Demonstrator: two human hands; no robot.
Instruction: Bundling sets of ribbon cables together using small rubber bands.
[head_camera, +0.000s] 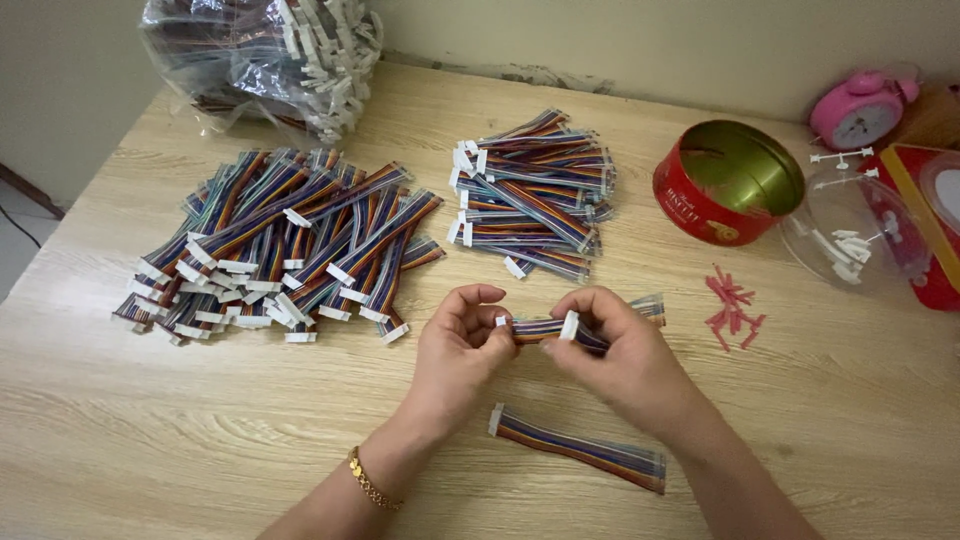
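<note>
Light wood-grain worktop (120, 440) against a plain pale wall (620, 40). Both hands closed on one ribbon cable (545, 328) above the worktop's front middle: left hand (458, 350) pinches its left end, right hand (615, 350) grips the white connector. Another cable (580, 448) lies just below. Big cable pile (280, 245) left, smaller stack (530, 195) centre, cable bag (260, 60) rear left, red tin (725, 182), pink clock (860, 108) right.

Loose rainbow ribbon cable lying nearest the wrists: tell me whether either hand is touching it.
Apart. The head view shows bare wooden table between the loose ribbon cable and both the left hand and right hand, which hold another cable above it.
</note>
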